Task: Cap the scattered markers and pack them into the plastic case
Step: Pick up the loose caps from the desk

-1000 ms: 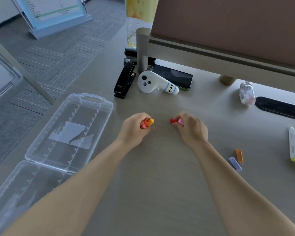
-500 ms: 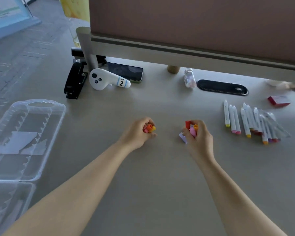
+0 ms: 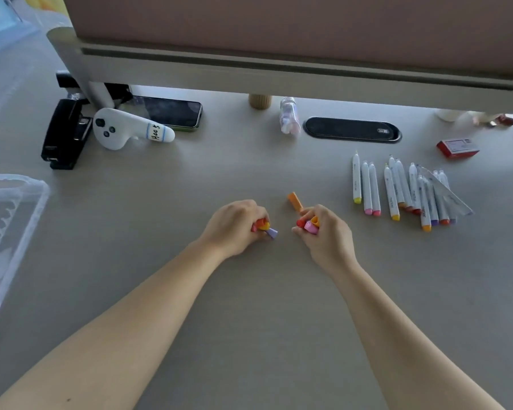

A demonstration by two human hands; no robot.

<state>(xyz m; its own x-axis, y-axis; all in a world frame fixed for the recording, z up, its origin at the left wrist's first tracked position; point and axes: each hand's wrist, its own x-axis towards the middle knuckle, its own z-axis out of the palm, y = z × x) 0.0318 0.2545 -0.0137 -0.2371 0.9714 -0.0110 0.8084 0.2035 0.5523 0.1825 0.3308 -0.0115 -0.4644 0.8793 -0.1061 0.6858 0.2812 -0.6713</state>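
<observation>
As both fists (image 3: 234, 226) clutch caps (image 3: 310, 224), prob. several

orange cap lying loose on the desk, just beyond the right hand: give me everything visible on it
The orange cap is a small, blocky piece, plastic by its look, matte and uniformly orange. It lies flat on the desk, its long axis running diagonally from upper left to lower right. Its near end meets the fingers of the right hand; whether they touch it cannot be told. No marker is attached. Which end is open cannot be told.
</observation>
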